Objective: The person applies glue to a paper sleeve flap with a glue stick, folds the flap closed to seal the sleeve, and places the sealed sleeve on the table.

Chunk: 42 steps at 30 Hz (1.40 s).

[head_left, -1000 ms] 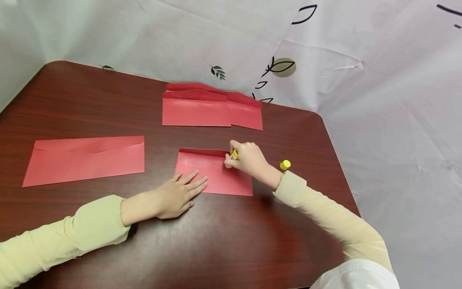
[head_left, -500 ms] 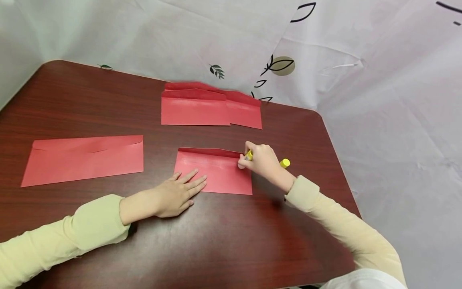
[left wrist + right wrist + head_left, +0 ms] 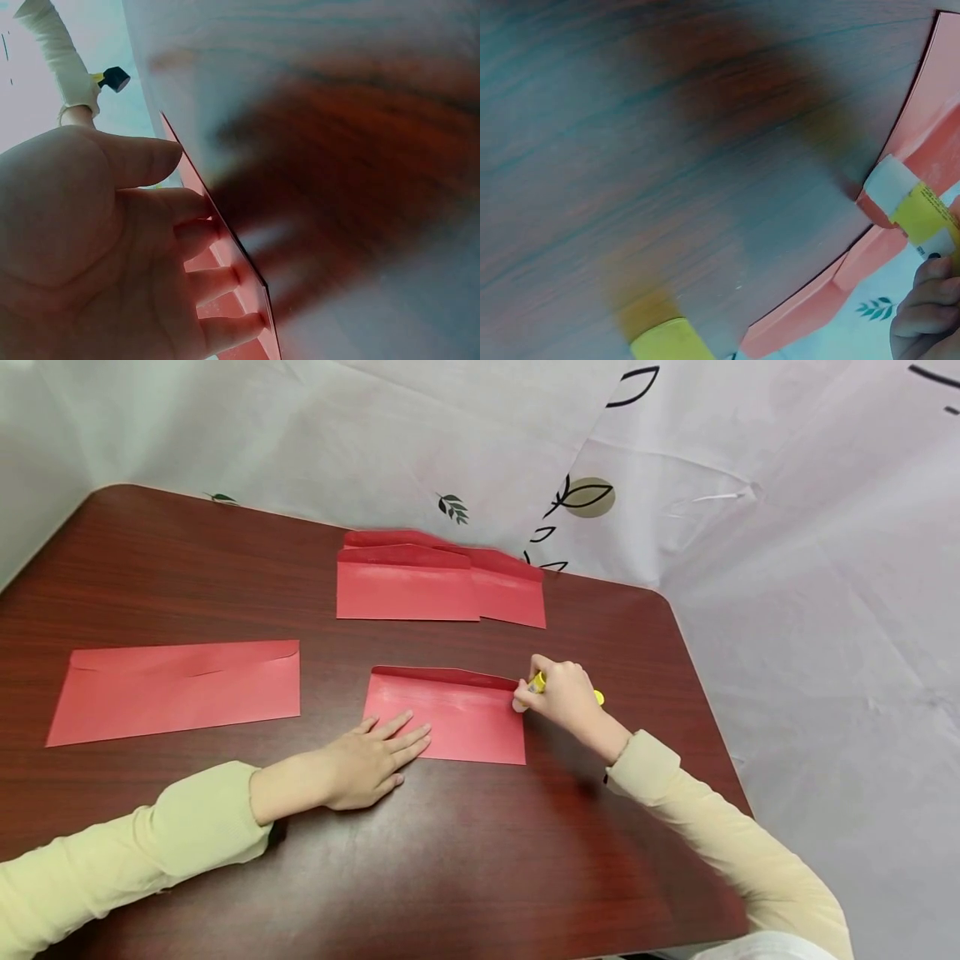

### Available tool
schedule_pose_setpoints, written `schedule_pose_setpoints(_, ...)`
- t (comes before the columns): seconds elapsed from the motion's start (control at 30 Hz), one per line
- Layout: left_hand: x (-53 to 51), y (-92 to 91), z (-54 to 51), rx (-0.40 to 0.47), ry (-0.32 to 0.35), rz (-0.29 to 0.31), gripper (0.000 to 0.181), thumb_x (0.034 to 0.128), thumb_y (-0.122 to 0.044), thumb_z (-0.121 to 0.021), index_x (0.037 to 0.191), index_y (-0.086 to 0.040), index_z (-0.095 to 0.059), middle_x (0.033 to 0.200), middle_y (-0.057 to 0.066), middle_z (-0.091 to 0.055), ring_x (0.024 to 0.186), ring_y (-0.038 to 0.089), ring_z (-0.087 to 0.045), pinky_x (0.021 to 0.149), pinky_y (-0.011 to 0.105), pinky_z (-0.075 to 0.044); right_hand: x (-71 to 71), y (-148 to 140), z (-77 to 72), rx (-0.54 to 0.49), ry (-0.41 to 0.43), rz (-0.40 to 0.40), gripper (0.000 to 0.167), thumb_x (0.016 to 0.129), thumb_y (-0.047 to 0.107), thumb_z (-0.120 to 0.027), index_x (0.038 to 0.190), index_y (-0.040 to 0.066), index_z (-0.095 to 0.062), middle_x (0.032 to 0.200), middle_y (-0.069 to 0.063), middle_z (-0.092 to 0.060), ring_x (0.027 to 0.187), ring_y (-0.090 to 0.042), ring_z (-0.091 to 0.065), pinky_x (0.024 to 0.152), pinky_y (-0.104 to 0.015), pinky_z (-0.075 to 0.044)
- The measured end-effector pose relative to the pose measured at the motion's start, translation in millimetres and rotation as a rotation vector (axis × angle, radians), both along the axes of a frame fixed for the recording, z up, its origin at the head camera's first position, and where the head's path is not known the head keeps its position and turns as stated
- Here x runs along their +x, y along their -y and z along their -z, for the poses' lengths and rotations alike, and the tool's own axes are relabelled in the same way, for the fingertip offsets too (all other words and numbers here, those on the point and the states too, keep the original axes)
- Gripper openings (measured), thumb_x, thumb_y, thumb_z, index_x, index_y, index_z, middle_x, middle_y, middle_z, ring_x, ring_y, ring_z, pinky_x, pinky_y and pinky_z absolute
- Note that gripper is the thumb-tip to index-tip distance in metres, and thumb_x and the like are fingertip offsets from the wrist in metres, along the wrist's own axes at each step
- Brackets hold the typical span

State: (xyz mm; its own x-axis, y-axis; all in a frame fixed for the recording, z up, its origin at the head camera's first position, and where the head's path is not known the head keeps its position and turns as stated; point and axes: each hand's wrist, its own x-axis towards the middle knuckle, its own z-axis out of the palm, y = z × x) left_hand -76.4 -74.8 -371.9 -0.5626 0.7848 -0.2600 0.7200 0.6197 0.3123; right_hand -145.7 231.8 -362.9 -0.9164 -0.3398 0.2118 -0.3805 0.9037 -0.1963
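A red envelope (image 3: 472, 731) lies before me in the head view, its flap standing up along the far edge. My left hand (image 3: 362, 772) is spread flat, fingertips resting on the envelope's left part; the left wrist view shows these fingers (image 3: 214, 285) on its edge. A yellow glue stick (image 3: 922, 214) is gripped by my right hand (image 3: 567, 700), its white end at the envelope's right edge, just under the flap. Partly hidden behind that hand is a yellow cap (image 3: 599, 697) on the table, also seen in the right wrist view.
Further back, several red envelopes (image 3: 408, 593) overlap with flaps raised, near the patterned white curtain (image 3: 375, 435). Another red envelope (image 3: 180, 697) lies at the left with its flap folded down. All rest on a dark brown wooden table (image 3: 420, 860).
My right hand has slid rightward with the glue stick, from right of the envelope's middle to its right edge, and now partly covers the cap. My left hand stays in place.
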Motion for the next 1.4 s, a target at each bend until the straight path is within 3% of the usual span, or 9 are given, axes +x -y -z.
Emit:
schedule_pose_setpoints(0.2,-4.8,0.8,-3.9,-0.028,0.004,0.004,0.053,0.0999,-0.028,-0.046,0.15,-0.013,-0.034,0.158,0.005,-0.029,0.147,0.034,-0.022,0.112,0.06,-0.027,-7.4,-13,-3.3,-0.113,0.14,0.036,0.023,0.084,0.027,-0.068,0.076,0.009,-0.056,0.054,-0.003,-0.057,0.045,-0.012,-0.045,0.043,-0.022,-0.036)
schedule_pose_setpoints(0.43,-9.6,-4.3,-9.5,-0.012,-0.002,-0.012,0.051,0.0976,-0.025,-0.051,0.146,-0.011,-0.041,0.154,0.006,-0.038,0.143,0.034,-0.031,0.108,0.059,-0.032,-14.6,-25,-9.3,-0.341,0.335,0.166,0.031,0.088,0.037,-0.065,0.076,0.009,-0.058,0.062,-0.01,-0.06,0.05,-0.013,-0.045,0.047,-0.024,-0.035)
schedule_pose_setpoints(0.57,-15.0,-6.8,-10.1,0.029,-0.031,0.017,0.049,0.0938,-0.02,-0.056,0.141,-0.007,-0.047,0.147,0.009,-0.046,0.137,0.035,-0.039,0.106,0.057,-0.036,-15.0,-21,-11.0,-0.558,0.452,0.156,0.034,0.09,0.039,-0.064,0.077,0.009,-0.054,0.055,-0.004,-0.051,0.048,-0.011,-0.041,0.046,-0.023,-0.033)
schedule_pose_setpoints(0.73,-30.8,-3.8,-10.1,0.14,-0.106,0.073,0.041,0.0881,-0.016,-0.063,0.128,-0.01,-0.06,0.132,0.005,-0.06,0.124,0.028,-0.051,0.103,0.054,-0.038,-18.9,-7,-9.2,-0.925,0.596,0.076,0.015,0.093,0.021,-0.061,0.086,0.01,-0.054,0.058,0.002,-0.051,0.049,-0.01,-0.041,0.047,-0.023,-0.034)
schedule_pose_setpoints(0.87,-44.6,-4.9,-10.7,0.281,-0.223,0.014,0.043,0.0818,-0.015,-0.071,0.124,-0.009,-0.062,0.128,0.006,-0.062,0.122,0.026,-0.053,0.101,0.051,-0.038,-27.6,8,-4.4,-1.109,0.658,0.038,0.005,0.092,0.01,-0.06,0.093,0.01,-0.056,0.066,0.001,-0.06,0.054,-0.01,-0.05,0.052,-0.02,-0.042)
schedule_pose_setpoints(0.97,-54.0,-11.4,-11.2,0.341,-0.272,-0.079,0.056,0.0799,-0.016,-0.074,0.132,-0.004,-0.056,0.141,0.014,-0.052,0.131,0.032,-0.046,0.107,0.051,-0.036,-34.5,21,-1.8,-1.166,0.662,0.042,0.005,0.092,0.007,-0.061,0.094,0.009,-0.057,0.069,0.001,-0.063,0.056,-0.009,-0.057,0.056,-0.019,-0.05)
schedule_pose_setpoints(1.07,-62.0,-18.4,-11.4,0.318,-0.224,-0.147,0.068,0.0818,-0.019,-0.073,0.141,-0.001,-0.045,0.15,0.019,-0.04,0.14,0.036,-0.036,0.113,0.052,-0.03,-39.5,34,0.4,-1.186,0.662,0.053,0.005,0.092,0.007,-0.06,0.095,0.008,-0.057,0.068,0.002,-0.065,0.057,-0.008,-0.061,0.059,-0.019,-0.053)
schedule_pose_setpoints(1.23,-69.7,-25.5,-8.9,0.262,-0.119,-0.165,0.067,0.0866,-0.022,-0.067,0.144,0.002,-0.04,0.149,0.02,-0.042,0.141,0.035,-0.035,0.116,0.052,-0.026,-43.9,50,5.0,-1.23,0.718,0.089,0.004,0.095,0.011,-0.057,0.094,0.009,-0.054,0.066,0.003,-0.065,0.058,-0.006,-0.062,0.058,-0.017,-0.052)
schedule_pose_setpoints(1.4,-70.4,-27.4,-7.5,0.265,-0.087,-0.158,0.063,0.0889,-0.022,-0.065,0.143,0.001,-0.042,0.147,0.018,-0.045,0.14,0.035,-0.037,0.116,0.05,-0.027,-44.1,54,9.2,-1.25,0.767,0.123,0.006,0.096,0.011,-0.055,0.091,0.011,-0.052,0.064,0.004,-0.065,0.057,-0.006,-0.062,0.057,-0.016,-0.051)
